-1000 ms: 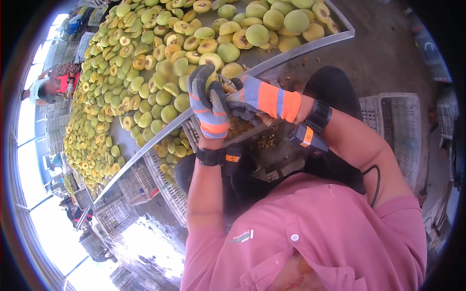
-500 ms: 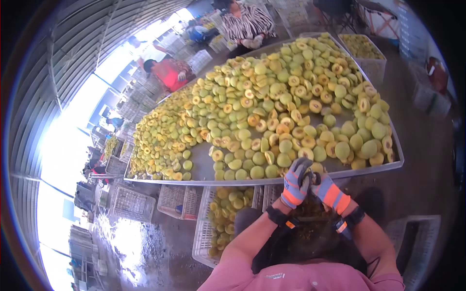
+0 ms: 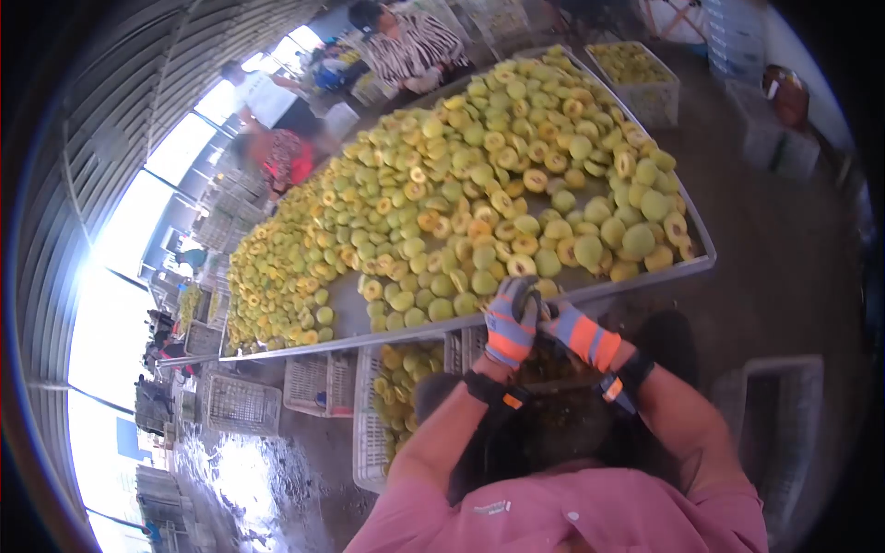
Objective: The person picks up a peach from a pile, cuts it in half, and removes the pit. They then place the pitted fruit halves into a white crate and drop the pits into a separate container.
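My left hand point(image 3: 512, 318), in a grey and orange glove, is at the table's near edge with its fingers curled. My right hand point(image 3: 583, 334), gloved alike, is close beside it, fingers bent toward the left. What they grip is hidden by the gloves and too small to make out. Just beyond my hands, a large heap of halved yellow-green fruit point(image 3: 442, 198), like peaches, covers much of the metal tray table point(image 3: 348, 315). Some halves show a brown pit or hollow on the cut face.
Below the table edge are a white crate point(image 3: 362, 447) of fruit and more plastic crates point(image 3: 242, 404). Another crate point(image 3: 784, 396) stands at my right. A fruit-filled crate point(image 3: 653, 103) is at the back right. A person in a striped top point(image 3: 419, 51) and other people are across the table.
The view has shifted, so table and hands appear further left and the table tilts more. My hands remain close together at the edge. A person across the table has leaned down.
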A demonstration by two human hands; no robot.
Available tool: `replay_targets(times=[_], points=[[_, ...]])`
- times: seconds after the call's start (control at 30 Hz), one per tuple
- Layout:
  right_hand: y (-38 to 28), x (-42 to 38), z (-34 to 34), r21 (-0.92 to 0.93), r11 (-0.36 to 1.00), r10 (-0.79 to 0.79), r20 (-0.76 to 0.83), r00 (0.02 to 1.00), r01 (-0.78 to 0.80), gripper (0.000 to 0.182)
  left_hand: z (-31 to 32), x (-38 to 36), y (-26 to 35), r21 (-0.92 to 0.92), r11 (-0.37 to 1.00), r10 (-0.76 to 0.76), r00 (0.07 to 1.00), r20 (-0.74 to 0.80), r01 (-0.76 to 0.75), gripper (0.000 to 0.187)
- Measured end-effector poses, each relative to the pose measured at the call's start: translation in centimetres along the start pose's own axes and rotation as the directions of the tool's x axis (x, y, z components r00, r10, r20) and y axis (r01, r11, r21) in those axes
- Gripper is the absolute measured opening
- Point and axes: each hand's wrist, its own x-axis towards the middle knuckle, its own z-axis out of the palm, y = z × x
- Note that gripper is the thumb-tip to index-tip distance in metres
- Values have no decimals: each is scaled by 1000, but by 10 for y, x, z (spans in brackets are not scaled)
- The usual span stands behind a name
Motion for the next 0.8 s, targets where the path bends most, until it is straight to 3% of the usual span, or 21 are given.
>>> replay_targets(times=[0.03, 0.07, 0.13, 0.17, 0.27, 0.4, 0.47, 0.53, 0.57, 0.67, 0.77, 0.8], points=[[2, 1, -2, 102, 994, -36, 50, 998, 30, 24, 1, 2, -15, 135, 986, 104, 995, -5, -102, 26], [22, 11, -3, 96, 993, -71, -10, 997, 71, 21, 4, 5, -32, 264, 941, 215, 977, 13, -210, 25], [4, 4, -3, -229, 973, -33, -37, 999, 24, 21, 6, 4, -40, 257, 942, 218, 976, 22, -217, 26], [6, 2, -4, -318, 942, -140, -78, 987, 108, 26, 9, 7, -47, 208, 965, 160, 987, 6, -158, 24], [12, 6, -8, -601, 798, -40, -132, 990, -48, 28, 15, 2, -69, 73, 997, 13, 998, -56, -9, 20], [-8, -1, -3, -616, 765, 101, -168, 981, -185, 34, 13, 1, -81, -197, 958, -224, 972, -70, 207, 18], [-1, 6, -1, -564, 810, 84, -158, 984, -160, 35, 13, 0, -84, -177, 974, -160, 983, -92, 142, 19], [-18, 5, 5, -450, 813, 330, -165, 929, -369, 35, 13, -2, -77, -85, 992, -102, 990, -94, 94, 19], [-25, 5, 6, -393, 791, 444, -159, 882, -469, 35, 14, -3, -78, -158, 981, -127, 988, -93, 111, 20], [31, 18, 3, -599, 790, 37, -167, 985, -131, 36, 11, -2, -80, -311, 941, -169, 982, -89, 134, 25], [23, 15, 3, -808, 588, -52, -12, 999, 21, 35, 10, -1, -85, -425, 891, -217, 971, -100, 156, 31], [23, 15, 5, -812, 583, -53, -9, 999, 24, 34, 9, -2, -87, -449, 874, -255, 962, -97, 187, 27]])
